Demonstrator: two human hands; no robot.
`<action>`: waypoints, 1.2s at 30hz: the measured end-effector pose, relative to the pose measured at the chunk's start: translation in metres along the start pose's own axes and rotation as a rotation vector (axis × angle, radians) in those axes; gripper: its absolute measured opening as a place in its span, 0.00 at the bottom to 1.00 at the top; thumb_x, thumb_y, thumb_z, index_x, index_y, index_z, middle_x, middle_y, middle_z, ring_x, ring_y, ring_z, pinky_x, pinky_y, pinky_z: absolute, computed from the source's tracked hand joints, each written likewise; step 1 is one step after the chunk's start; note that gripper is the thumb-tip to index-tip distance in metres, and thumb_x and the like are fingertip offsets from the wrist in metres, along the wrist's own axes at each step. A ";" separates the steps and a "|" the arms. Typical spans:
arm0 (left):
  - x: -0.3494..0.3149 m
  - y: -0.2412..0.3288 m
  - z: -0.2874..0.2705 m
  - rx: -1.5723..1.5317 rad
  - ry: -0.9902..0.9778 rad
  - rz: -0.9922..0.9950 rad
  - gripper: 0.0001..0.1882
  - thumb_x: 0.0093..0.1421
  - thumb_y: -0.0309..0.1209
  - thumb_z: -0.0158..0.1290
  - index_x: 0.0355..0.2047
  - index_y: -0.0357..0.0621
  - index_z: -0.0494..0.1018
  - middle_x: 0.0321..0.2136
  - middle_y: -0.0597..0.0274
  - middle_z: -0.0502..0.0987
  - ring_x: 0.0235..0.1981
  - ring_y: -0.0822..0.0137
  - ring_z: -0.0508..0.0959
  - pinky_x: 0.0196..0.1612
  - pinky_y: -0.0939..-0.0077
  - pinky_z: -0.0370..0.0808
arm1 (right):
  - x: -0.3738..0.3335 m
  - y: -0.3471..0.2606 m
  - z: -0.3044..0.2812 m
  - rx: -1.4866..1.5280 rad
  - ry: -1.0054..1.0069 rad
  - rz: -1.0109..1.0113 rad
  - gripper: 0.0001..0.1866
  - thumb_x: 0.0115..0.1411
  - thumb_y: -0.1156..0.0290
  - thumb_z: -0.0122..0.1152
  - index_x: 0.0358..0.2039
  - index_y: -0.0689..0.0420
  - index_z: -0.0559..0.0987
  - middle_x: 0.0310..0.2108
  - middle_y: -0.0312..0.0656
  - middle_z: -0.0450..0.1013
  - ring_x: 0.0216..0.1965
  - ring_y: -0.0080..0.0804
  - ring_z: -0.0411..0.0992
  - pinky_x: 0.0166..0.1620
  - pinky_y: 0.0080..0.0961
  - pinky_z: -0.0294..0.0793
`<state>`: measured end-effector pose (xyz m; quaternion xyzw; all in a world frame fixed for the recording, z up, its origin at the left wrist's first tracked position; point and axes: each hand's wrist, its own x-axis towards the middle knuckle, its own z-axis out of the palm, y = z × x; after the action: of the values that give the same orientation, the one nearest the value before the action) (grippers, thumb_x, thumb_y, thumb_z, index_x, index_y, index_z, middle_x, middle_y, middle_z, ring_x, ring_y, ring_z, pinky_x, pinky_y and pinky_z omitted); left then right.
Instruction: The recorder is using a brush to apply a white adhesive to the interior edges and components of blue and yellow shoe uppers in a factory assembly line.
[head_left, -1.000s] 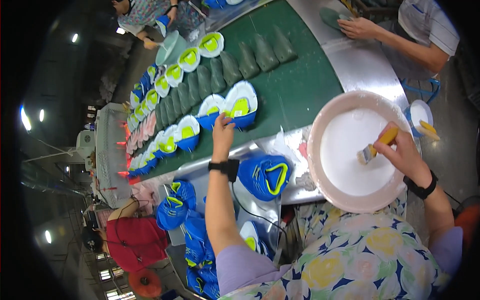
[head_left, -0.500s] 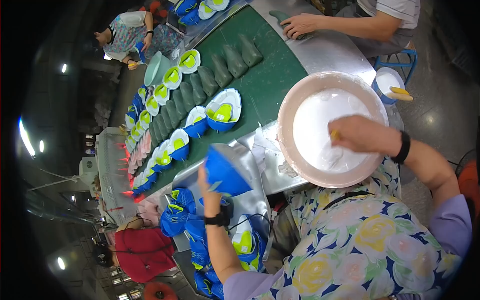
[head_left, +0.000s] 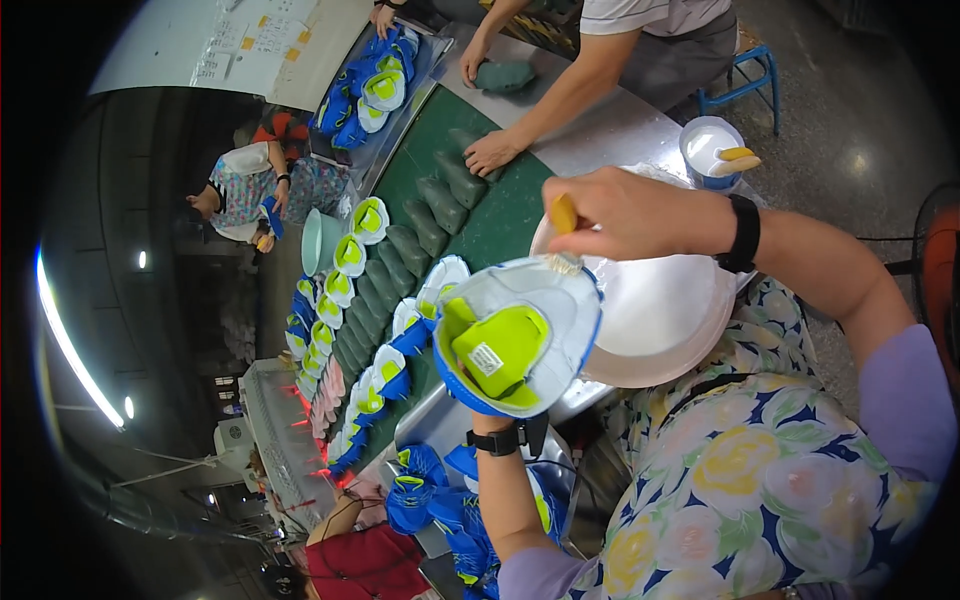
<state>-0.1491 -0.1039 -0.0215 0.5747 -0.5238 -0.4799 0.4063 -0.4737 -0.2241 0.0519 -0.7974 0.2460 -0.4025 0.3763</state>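
Observation:
My left hand holds up a blue shoe upper from below, and most of its fingers are hidden behind it. The upper's open white underside and lime-green lining face me. Closed around the yellow handle of a brush, my right hand is above the upper's far right rim. The bristles meet the white edge there. Under my right forearm is a wide pink basin of white liquid, partly covered by the upper.
A green conveyor belt carries rows of dark green shoe lasts and uppers. Across it, a co-worker's hand touches a last. A small pot with yellow-handled brushes stands far right. More blue uppers lie near my left forearm.
My right hand has lifted the brush out of the basin and over to the upper. My left hand has raised the upper and turned its underside up. The co-worker's hand has reached onto the belt.

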 end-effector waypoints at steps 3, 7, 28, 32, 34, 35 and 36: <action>-0.001 -0.006 0.015 -0.073 -0.004 -0.042 0.25 0.67 0.37 0.50 0.62 0.40 0.66 0.53 0.55 0.75 0.51 0.59 0.78 0.53 0.62 0.78 | -0.011 0.004 -0.001 -0.006 0.137 0.161 0.18 0.56 0.63 0.68 0.28 0.62 0.70 0.20 0.50 0.72 0.23 0.46 0.73 0.28 0.35 0.70; 0.002 -0.011 0.033 -0.171 -0.019 -0.100 0.25 0.67 0.38 0.50 0.62 0.40 0.66 0.53 0.55 0.75 0.51 0.59 0.78 0.53 0.62 0.78 | -0.022 0.001 0.013 0.073 0.239 0.324 0.19 0.55 0.62 0.68 0.29 0.66 0.72 0.21 0.53 0.74 0.23 0.43 0.74 0.28 0.33 0.71; 0.008 -0.006 0.021 -0.744 -0.048 -0.325 0.26 0.67 0.40 0.51 0.62 0.42 0.65 0.53 0.54 0.76 0.50 0.58 0.78 0.53 0.62 0.77 | -0.050 0.002 0.023 0.162 0.214 0.092 0.14 0.59 0.66 0.69 0.36 0.61 0.74 0.26 0.42 0.76 0.25 0.29 0.76 0.30 0.23 0.74; -0.005 -0.005 0.031 -0.808 -0.070 -0.348 0.26 0.67 0.40 0.51 0.62 0.42 0.65 0.52 0.54 0.76 0.50 0.58 0.78 0.53 0.62 0.77 | -0.047 -0.006 0.017 0.284 0.136 -0.195 0.12 0.59 0.66 0.69 0.37 0.57 0.75 0.34 0.41 0.75 0.35 0.38 0.78 0.38 0.28 0.76; -0.013 -0.011 0.054 -0.790 -0.071 -0.329 0.26 0.67 0.41 0.51 0.62 0.42 0.65 0.53 0.54 0.76 0.50 0.58 0.78 0.53 0.62 0.77 | -0.040 -0.013 0.024 0.316 0.101 -0.321 0.12 0.59 0.66 0.68 0.38 0.56 0.75 0.34 0.41 0.75 0.36 0.38 0.77 0.38 0.29 0.76; -0.013 -0.013 0.065 -0.781 -0.073 -0.318 0.26 0.67 0.41 0.51 0.62 0.42 0.65 0.53 0.54 0.76 0.50 0.58 0.78 0.53 0.62 0.77 | -0.036 -0.015 0.030 0.347 0.055 -0.448 0.12 0.60 0.65 0.68 0.38 0.56 0.75 0.34 0.41 0.75 0.37 0.39 0.77 0.38 0.31 0.77; -0.016 -0.018 0.078 -0.773 -0.075 -0.306 0.26 0.67 0.41 0.50 0.62 0.42 0.66 0.53 0.55 0.76 0.50 0.58 0.78 0.53 0.62 0.77 | -0.034 -0.017 0.034 0.341 0.063 -0.449 0.12 0.60 0.65 0.68 0.38 0.56 0.75 0.34 0.41 0.75 0.37 0.39 0.77 0.38 0.31 0.77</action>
<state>-0.2216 -0.0831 -0.0534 0.4333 -0.2280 -0.7166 0.4968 -0.4627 -0.1764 0.0363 -0.7443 0.0033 -0.5358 0.3987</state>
